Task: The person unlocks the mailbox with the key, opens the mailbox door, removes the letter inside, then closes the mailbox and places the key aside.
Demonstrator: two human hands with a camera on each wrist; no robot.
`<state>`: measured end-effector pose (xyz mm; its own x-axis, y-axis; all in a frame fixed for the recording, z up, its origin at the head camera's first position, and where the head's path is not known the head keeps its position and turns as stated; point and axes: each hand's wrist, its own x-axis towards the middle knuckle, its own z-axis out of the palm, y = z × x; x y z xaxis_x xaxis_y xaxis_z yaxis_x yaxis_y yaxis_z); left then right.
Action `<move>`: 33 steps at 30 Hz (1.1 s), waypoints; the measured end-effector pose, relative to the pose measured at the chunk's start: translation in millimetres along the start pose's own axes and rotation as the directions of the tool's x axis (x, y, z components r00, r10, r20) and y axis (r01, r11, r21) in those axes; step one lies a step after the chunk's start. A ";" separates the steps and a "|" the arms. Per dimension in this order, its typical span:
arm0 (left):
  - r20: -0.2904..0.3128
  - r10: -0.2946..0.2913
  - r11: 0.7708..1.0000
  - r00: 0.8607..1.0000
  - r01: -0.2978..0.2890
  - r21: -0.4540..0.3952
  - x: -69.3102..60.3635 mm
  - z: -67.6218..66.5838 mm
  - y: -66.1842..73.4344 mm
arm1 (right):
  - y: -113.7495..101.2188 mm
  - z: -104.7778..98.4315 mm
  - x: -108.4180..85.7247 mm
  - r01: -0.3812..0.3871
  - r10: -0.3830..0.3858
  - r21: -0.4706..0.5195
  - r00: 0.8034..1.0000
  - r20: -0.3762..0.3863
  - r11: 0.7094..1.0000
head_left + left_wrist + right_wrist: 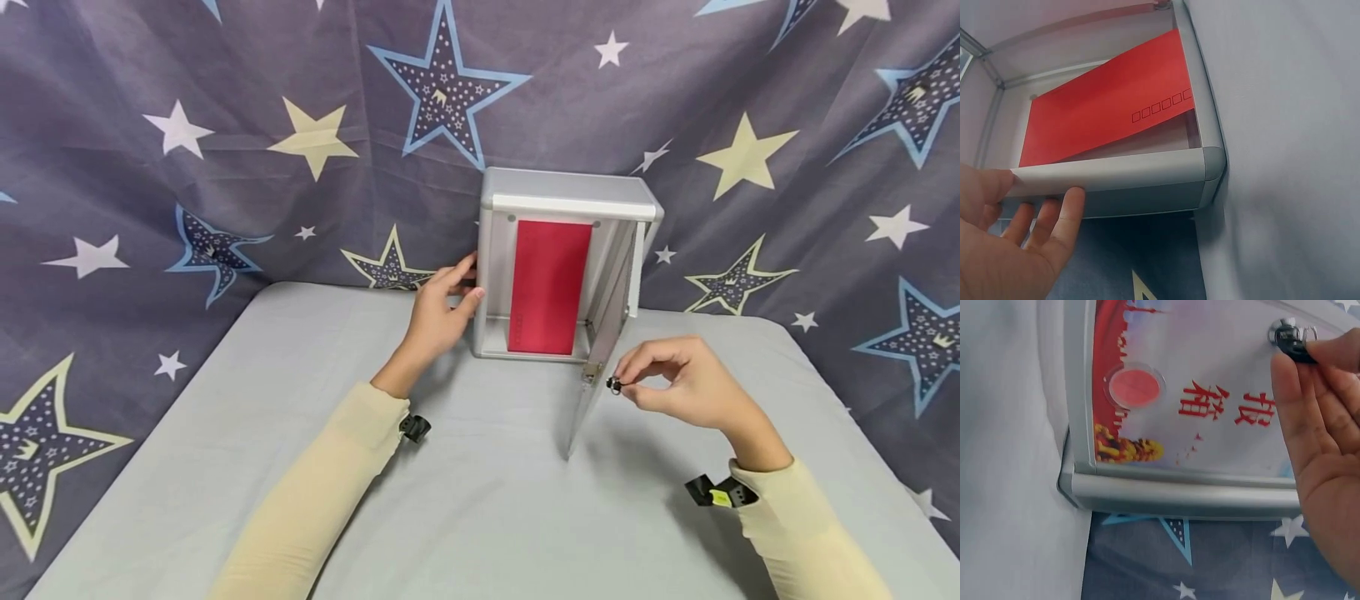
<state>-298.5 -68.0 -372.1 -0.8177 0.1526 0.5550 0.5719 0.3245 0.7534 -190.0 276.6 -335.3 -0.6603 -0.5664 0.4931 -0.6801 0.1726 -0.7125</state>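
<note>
A silver-framed mailbox (570, 185) stands upright at the back of the table, its hinged door (617, 312) swung outward on the right. Inside leans a red envelope (551, 287) with a row of small printed squares. My left hand (442, 312) holds the box's left side, thumb at the front rim and fingers along the outer wall (1110, 201). My right hand (690, 387) pinches a black-headed key (1299, 351) with a metal ring, at the round lock (1274, 330) on the door's outer face. The key's blade is hidden.
A pale grey cloth covers the table (480, 517). Behind the mailbox hangs a dark star-patterned curtain (315, 75). Red characters (1204, 400) and a round pinkish disc (1135, 387) mark the door's outer face. The door's lower edge juts toward the front.
</note>
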 end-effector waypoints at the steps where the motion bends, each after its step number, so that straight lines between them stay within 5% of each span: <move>1: -0.001 0.002 1.000 1.000 -0.002 0.000 0.1 0.2 0.0 | 0.9 -2.6 -1.6 0.004 -0.004 0.018 1.000 0.007 1.000; 21: 0.003 -0.018 1.000 1.000 0.018 -0.018 -0.4 0.3 0.8 | 14.3 -44.0 -21.7 -0.040 0.017 0.263 0.996 0.088 0.964; 33: -0.011 -0.017 1.000 1.000 0.017 -0.011 -0.4 1.9 1.2 | 21.8 -54.9 -28.4 -0.082 0.057 0.279 0.994 0.094 0.957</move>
<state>-297.6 -65.9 -372.1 -0.8265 0.1363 0.5462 0.5588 0.3163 0.7666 -203.5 340.7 -337.4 -0.6654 -0.6287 0.4024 -0.5079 -0.0136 -0.8613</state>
